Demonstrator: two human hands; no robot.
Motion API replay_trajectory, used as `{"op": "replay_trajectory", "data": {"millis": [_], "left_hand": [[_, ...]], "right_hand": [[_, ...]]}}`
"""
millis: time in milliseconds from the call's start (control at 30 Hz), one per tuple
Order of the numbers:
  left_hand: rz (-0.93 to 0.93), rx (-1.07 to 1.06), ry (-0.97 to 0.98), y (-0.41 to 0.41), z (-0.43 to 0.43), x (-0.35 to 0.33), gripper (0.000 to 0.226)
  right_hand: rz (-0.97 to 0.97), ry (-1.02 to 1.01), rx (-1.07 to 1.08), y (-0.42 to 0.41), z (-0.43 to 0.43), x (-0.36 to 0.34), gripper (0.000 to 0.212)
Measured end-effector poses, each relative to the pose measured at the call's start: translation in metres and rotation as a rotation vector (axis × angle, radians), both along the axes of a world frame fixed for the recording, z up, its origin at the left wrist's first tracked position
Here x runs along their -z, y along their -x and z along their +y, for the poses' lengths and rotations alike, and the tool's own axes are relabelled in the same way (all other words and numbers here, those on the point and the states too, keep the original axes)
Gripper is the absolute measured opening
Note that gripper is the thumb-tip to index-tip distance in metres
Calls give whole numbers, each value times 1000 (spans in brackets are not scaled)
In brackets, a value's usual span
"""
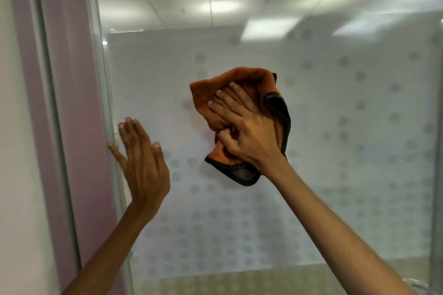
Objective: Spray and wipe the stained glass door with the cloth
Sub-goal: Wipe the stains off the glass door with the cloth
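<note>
The glass door (pixel 335 139) fills the view, frosted with a pattern of grey dots. An orange cloth with a black border (pixel 254 79) is pressed flat against the glass at mid height. My right hand (pixel 242 127) lies spread on the cloth, fingers pointing up and left, with part of the cloth bunched under the thumb. My left hand (pixel 141 160) rests flat on the glass near the door's left edge, fingers apart and holding nothing. No spray bottle is in view.
A mauve door frame (pixel 62 103) runs down the left side, with a pale wall (pixel 14 151) beyond it. Ceiling lights reflect in the upper glass. A curved metal part (pixel 417 284) shows at the bottom right corner.
</note>
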State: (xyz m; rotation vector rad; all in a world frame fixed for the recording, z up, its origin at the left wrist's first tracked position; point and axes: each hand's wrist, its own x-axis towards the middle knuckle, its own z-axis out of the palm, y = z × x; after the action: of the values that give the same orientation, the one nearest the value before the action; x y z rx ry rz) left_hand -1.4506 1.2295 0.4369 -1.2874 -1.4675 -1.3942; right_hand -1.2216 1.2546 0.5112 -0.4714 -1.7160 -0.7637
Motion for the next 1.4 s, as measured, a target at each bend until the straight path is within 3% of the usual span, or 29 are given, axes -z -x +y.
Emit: {"op": "replay_trajectory", "data": {"millis": [100,300,633,867,1233,1400], "left_hand": [[-47,2,-14,-13,5,-7,58],[235,80,-28,-101,23,-34,57],[261,53,-65,-198,47,-48,58],[295,61,-46,-204,49,-45,56],[310,120,-64,-210,52,-11,56],[323,179,-30,-213,48,0,56]], "right_hand": [[14,-6,37,-44,8,-9,61],[73,-22,60,-112,21,-23,61],[143,-60,187,-247,41,-33,57],[201,-60,208,-317,57,-30,58],[393,17,146,-294,48,54,58],[362,58,132,-259,37,65,60]]}}
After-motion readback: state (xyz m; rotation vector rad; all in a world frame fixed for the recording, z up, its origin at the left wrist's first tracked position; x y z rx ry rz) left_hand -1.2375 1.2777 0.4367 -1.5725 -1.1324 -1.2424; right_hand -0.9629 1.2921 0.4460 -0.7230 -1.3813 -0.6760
